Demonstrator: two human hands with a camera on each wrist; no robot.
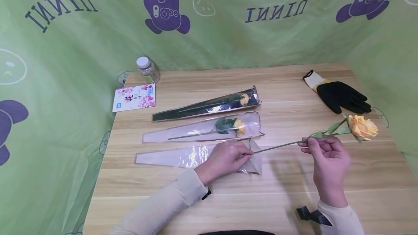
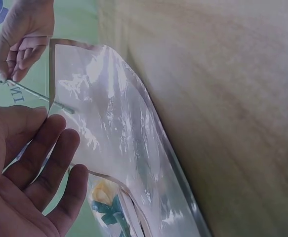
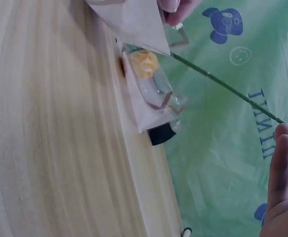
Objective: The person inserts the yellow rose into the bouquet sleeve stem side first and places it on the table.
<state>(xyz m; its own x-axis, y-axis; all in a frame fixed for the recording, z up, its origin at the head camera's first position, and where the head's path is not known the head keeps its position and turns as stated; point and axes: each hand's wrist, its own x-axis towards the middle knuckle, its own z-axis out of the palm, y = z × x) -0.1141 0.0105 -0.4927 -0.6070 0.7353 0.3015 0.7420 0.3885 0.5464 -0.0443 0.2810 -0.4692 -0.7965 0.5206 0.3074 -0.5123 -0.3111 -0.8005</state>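
Note:
My right hand (image 1: pixel 331 164) pinches the green stem of a yellow-orange artificial rose (image 1: pixel 362 128) between thumb and fingers, just below its leaves; the bloom points right. My left hand (image 1: pixel 226 157) pinches the mouth edge of a clear-fronted, pale flower sleeve (image 1: pixel 166 156), the nearest of three. In the left wrist view, the stem's lower end (image 2: pixel 67 107) shows within the outline of the sleeve mouth, past the left thumb and forefinger. The right wrist view shows the stem (image 3: pixel 218 79) slanting between both hands.
Behind lie a pale sleeve (image 1: pixel 189 132) and a black sleeve (image 1: pixel 196 108), each with a yellow rose inside. A white-capped jar (image 1: pixel 148 70) and a floral card (image 1: pixel 134 97) are at the back left. A black-and-white work glove (image 1: pixel 339 93) lies at the back right.

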